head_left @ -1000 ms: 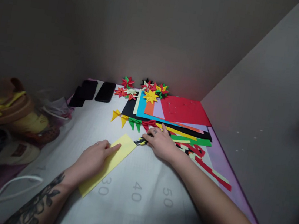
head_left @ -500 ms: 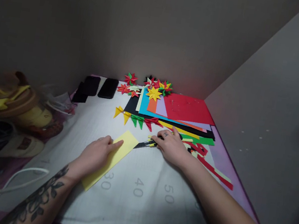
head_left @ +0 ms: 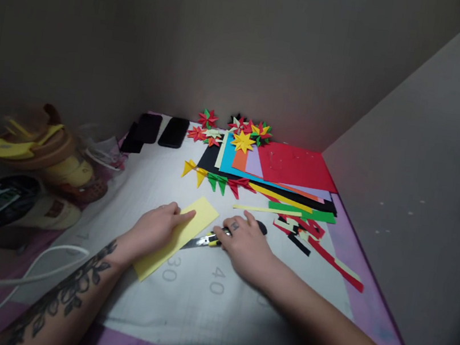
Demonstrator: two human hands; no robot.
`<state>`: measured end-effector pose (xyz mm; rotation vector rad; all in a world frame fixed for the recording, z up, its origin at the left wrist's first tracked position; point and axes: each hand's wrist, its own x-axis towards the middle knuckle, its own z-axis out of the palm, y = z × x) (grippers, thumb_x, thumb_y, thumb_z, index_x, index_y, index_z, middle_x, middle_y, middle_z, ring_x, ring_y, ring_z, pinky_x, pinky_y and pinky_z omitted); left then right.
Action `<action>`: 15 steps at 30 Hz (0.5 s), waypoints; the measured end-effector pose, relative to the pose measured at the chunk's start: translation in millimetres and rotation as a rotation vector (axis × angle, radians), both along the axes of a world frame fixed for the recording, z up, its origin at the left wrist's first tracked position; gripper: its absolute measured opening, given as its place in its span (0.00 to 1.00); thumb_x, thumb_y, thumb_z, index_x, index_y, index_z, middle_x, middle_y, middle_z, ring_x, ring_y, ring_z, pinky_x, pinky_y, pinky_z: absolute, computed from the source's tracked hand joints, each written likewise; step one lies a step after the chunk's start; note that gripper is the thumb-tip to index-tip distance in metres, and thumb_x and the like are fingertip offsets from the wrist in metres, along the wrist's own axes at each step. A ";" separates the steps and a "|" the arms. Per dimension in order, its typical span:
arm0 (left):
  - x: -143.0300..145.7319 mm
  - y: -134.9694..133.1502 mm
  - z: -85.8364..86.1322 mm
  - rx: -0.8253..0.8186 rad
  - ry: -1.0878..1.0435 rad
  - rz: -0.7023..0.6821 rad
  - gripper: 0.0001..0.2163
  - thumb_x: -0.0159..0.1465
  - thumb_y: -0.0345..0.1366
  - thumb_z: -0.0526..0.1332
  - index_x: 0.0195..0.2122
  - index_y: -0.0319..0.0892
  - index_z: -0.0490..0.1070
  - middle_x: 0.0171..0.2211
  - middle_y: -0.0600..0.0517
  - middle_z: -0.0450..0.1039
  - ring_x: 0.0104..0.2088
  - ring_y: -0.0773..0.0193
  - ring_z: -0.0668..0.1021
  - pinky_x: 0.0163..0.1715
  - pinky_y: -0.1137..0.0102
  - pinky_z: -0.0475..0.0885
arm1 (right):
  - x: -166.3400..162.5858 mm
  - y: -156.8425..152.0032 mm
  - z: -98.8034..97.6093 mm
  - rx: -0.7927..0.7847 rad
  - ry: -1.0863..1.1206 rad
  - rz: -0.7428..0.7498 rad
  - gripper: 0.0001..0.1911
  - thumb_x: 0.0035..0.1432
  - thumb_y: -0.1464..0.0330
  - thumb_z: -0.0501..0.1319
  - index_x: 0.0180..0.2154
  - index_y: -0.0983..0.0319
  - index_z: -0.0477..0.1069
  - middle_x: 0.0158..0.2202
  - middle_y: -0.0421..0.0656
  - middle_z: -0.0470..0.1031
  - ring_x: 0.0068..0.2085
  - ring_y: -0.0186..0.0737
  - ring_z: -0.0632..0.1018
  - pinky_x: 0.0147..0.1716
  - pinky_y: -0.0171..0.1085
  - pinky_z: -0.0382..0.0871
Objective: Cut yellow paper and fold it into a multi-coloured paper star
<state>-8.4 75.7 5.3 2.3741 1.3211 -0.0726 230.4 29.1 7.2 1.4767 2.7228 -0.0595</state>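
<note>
A folded-looking strip of yellow paper [head_left: 204,210] lies slanted on the white cloth. My left hand [head_left: 157,225] holds it down from the left, index finger stretched along it and the other fingers curled. My right hand [head_left: 245,244] is closed around a utility knife [head_left: 214,240] with a black and yellow handle. Its bare blade points left and lies along the paper's lower right edge; whether it is inside the fold I cannot tell. A thin pale yellow strip [head_left: 267,210] lies just beyond my right hand.
Behind stand folded paper stars [head_left: 243,142] and coloured sheets [head_left: 295,168]. Small folded pieces [head_left: 216,182] lie in a row. Paper scraps [head_left: 335,260] are at right. Two dark phone-like slabs [head_left: 174,132], cups [head_left: 51,215] and a white cable [head_left: 19,279] are on the left.
My right hand has drawn the utility knife left and nearer, along the paper's edge. A pale yellow strip now shows beyond it. My left hand stays on the paper; the view has shifted slightly.
</note>
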 end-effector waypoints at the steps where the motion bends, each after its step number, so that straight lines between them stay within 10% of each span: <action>1: -0.6 0.5 -0.8 0.008 0.010 -0.010 0.23 0.65 0.33 0.45 0.60 0.53 0.61 0.40 0.47 0.68 0.37 0.59 0.70 0.34 0.70 0.61 | -6.7 -3.7 -0.1 -0.006 0.004 0.020 0.16 0.61 0.74 0.53 0.49 0.60 0.68 0.44 0.50 0.73 0.47 0.48 0.70 0.56 0.54 0.48; 15: -13.7 10.5 -7.5 -0.026 -0.119 -0.039 0.22 0.63 0.30 0.47 0.56 0.49 0.65 0.39 0.49 0.70 0.38 0.61 0.72 0.37 0.70 0.65 | -57.6 -43.1 2.1 -0.021 0.153 0.349 0.13 0.61 0.72 0.53 0.47 0.62 0.68 0.40 0.49 0.73 0.43 0.46 0.70 0.54 0.56 0.53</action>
